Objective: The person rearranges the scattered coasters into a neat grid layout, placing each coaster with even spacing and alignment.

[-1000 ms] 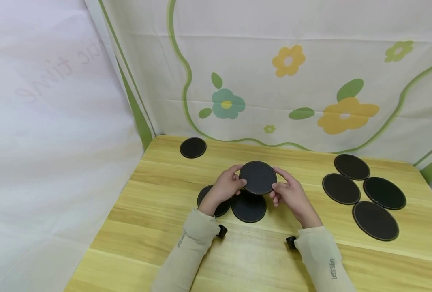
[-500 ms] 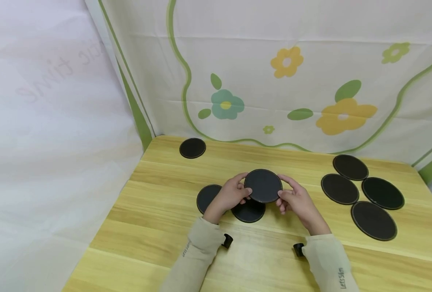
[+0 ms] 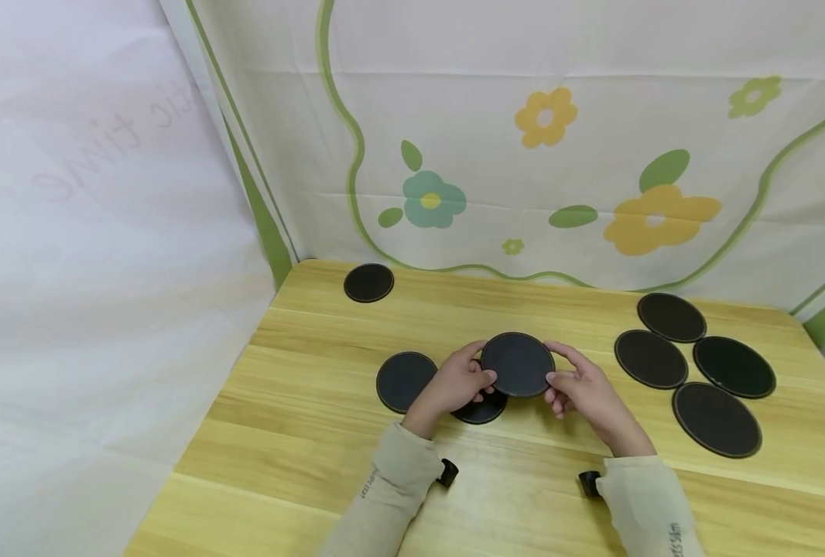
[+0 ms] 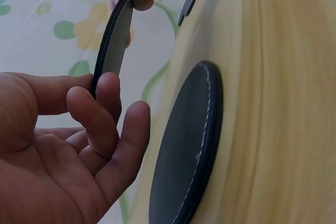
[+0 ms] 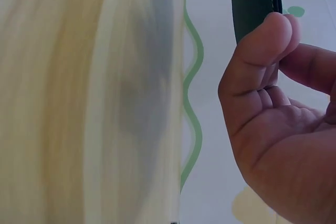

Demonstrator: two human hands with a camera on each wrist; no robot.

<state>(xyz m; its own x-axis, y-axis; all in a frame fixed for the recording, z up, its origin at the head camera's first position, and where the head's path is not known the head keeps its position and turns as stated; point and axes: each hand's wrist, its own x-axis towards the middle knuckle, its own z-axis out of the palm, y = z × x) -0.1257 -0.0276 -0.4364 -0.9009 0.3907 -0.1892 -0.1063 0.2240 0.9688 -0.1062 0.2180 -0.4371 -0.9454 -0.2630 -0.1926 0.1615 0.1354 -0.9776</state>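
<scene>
My coaster [image 3: 517, 365] is black with pale stitching, my sleeves [image 3: 395, 476] beige, the table [image 3: 301, 402] yellowish wood-grain, the cloth [image 3: 482, 46] flowered white.

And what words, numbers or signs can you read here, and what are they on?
"tic time": faint and backwards, on the white cloth at the left; the first word's start can't be seen.
"slim", maybe: end of the dark letters on the right sleeve; the rest is too blurred.
Left sleeve: dark letters, too small to read.
I see no writing on the held black disc, and no numbers anywhere.
</scene>
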